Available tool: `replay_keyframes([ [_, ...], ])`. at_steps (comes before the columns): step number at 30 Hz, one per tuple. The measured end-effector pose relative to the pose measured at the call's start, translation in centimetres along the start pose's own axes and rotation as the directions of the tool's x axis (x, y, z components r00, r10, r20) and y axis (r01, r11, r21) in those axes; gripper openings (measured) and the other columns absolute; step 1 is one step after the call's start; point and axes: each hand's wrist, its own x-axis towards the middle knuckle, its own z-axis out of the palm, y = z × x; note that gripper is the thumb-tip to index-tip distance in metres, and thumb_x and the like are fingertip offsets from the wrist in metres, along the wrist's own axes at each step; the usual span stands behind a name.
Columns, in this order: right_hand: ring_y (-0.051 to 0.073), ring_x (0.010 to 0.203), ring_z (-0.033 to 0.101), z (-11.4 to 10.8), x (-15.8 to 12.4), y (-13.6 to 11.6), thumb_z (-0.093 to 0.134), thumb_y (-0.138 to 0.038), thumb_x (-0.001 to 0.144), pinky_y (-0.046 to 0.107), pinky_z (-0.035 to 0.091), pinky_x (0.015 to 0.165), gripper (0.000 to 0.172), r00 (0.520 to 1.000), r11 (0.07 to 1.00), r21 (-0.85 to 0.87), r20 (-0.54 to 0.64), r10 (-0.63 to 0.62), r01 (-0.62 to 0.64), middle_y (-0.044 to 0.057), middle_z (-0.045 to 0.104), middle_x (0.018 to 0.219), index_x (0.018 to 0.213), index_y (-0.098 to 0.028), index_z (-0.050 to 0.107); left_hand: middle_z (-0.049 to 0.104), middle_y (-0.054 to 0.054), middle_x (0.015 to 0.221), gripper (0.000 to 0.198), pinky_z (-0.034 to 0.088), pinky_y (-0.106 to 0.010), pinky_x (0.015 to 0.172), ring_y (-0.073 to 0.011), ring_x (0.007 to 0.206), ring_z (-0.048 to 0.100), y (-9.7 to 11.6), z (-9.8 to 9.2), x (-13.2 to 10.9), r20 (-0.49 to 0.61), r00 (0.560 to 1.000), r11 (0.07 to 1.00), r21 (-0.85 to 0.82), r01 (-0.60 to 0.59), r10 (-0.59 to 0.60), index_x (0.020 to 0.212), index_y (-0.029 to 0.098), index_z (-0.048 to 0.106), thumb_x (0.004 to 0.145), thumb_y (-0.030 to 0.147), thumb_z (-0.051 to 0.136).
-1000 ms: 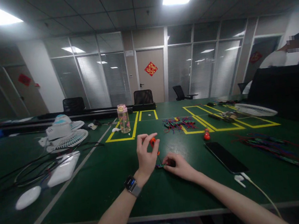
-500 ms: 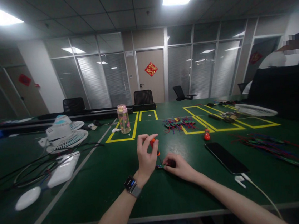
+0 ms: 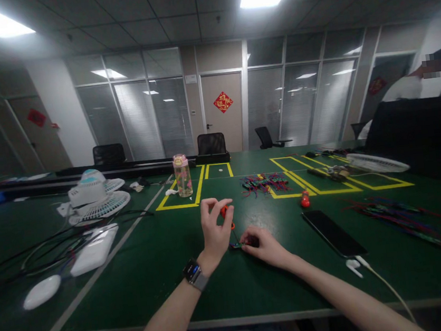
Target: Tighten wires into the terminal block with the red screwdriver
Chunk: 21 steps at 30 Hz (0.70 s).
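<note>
My left hand [image 3: 215,224], with a watch at its wrist, is closed in a pinch round the red-orange handle of a small screwdriver [image 3: 233,226]. The thin shaft points down at a small green circuit board [image 3: 235,246] with wires, low over the green table. From the right, my right hand [image 3: 264,244] grips the board's near end between thumb and fingers; its curled fingers hide part of the wires. Beyond the hands lies a pile of wired circuit boards [image 3: 264,183]. Another bunch of wired boards [image 3: 401,216] is at the right.
A small red object [image 3: 305,199] stands beyond a black phone [image 3: 334,233] with a white cable. Left are a white fan [image 3: 95,201], cables, a white box [image 3: 94,249] and a mouse [image 3: 41,292]. A bottle [image 3: 182,176] stands ahead. A person sits far right behind a dark screen.
The left hand and screwdriver have shifted very slightly. My right hand keeps its hold on the circuit board in the same place.
</note>
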Motion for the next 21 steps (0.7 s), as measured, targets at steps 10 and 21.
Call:
replay_keyframes([
  [10, 0.015, 0.07, 0.055, -0.27, -0.02, -0.63, 0.063, -0.006, 0.072, 0.025, 0.043, 0.064, 0.012, 1.0, 1.0, -0.002, 0.008, 0.01, -0.01, 0.001, 0.06, 0.075, 0.079, -0.015, 0.065, 0.059, -0.005, 0.099, 0.028, 0.048, -0.031, 0.084, -0.0172, 0.093, 0.057, -0.08, 0.04, -0.11, 0.044, 0.999, 0.999, -0.046, 0.024, -0.022, 0.12, 0.021, 0.06, 0.095, 0.022, 0.048],
  [21, 0.015, 0.07, 0.054, -0.16, 0.03, -0.61, 0.062, -0.005, 0.071, 0.025, 0.043, 0.065, 0.013, 1.0, 1.0, 0.008, 0.007, 0.001, -0.002, 0.001, 0.06, 0.075, 0.079, -0.015, 0.064, 0.059, -0.009, 0.114, 0.037, 0.048, -0.032, 0.09, -0.0187, 0.106, 0.057, -0.17, -0.21, -0.47, 0.059, 0.998, 0.997, -0.081, -0.013, 0.017, 0.128, 0.019, 0.057, 0.098, 0.021, 0.034],
])
